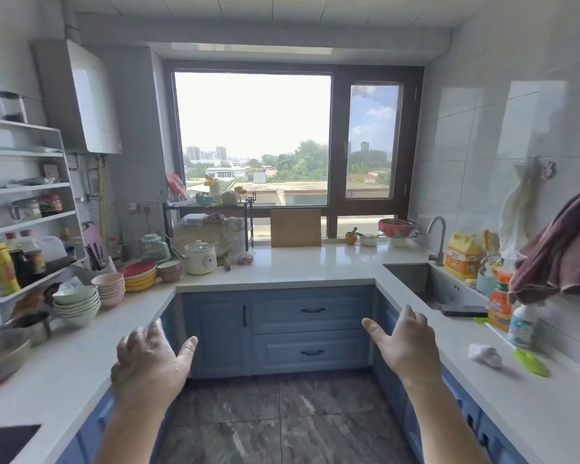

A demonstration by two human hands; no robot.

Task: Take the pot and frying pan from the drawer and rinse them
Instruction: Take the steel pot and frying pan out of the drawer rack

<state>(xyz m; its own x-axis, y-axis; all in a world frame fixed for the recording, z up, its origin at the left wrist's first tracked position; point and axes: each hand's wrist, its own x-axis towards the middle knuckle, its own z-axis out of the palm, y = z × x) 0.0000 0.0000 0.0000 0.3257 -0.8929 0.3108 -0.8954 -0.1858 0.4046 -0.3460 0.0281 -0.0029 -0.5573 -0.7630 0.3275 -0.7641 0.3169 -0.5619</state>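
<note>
Hands are both raised in front of you and hold nothing: your left hand point(149, 358) has its fingers loosely spread with the thumb out, and your right hand point(404, 343) is the same, fingers relaxed and apart. You stand in the middle of the kitchen, facing the blue cabinet under the window, so I judge that the task is at its very first step, the approach to the drawer. Two drawers are before you, the upper drawer point(312, 314) and the lower drawer point(312, 353), both closed, each with a dark handle. The pot and the frying pan are not visible; probably they lie inside one of these drawers, but I cannot tell which one. The next move calls for you to step closer, bend a little, take one handle and pull it straight out. The sink point(416, 279) with its tap point(437, 241) waits at your right, near the drawers, so the carrying afterwards should be short.
</note>
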